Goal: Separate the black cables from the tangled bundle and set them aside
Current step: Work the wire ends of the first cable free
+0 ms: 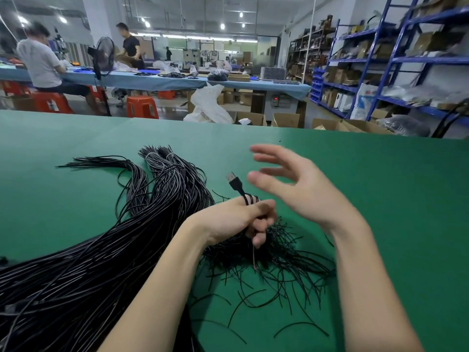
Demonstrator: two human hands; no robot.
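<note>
A thick bundle of black cables (96,252) runs from the lower left across the green table (380,189) toward the middle. Two tied ends (162,158) fan out at the far side. My left hand (236,219) grips a black cable wound round its fingers. That cable's USB plug (234,182) sticks up above the fist. My right hand (297,189) hovers just right of the plug, fingers spread, holding nothing, slightly blurred. A tangle of thin loose black cable ends (279,265) lies under and in front of both hands.
The table's far edge (228,123) runs across the view. Beyond it stand cardboard boxes (286,120), a white bag (210,105), red stools (142,106) and blue shelving (396,59). Two people work at a far blue table (157,81).
</note>
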